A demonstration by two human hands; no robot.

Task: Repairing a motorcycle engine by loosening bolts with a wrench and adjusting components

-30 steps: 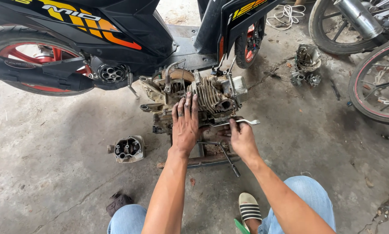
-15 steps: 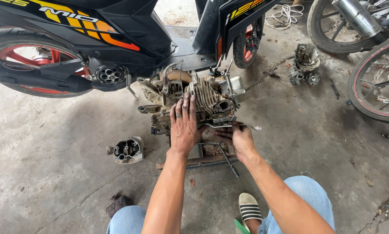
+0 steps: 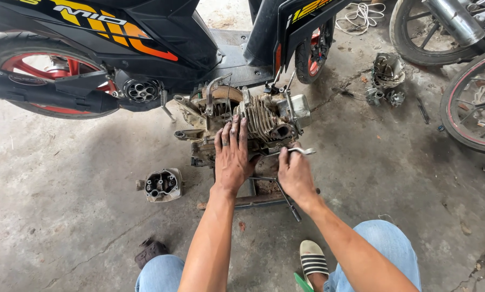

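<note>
Left hand (image 3: 232, 158) lies flat, hiding the engine (image 3: 253, 121); right hand (image 3: 295, 174) grips a half-hidden wrench (image 3: 302, 152).

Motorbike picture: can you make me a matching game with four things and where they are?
Things:
1. left hand
2. wrench
3. cylinder head
4. white rope

Places:
A. coiled on the floor at the top, behind the scooter
B. lying alone on the concrete, left of the arms
C. pressed flat on the finned engine
D. in the right hand

Pairs: 1-C, 2-D, 3-B, 4-A
</note>
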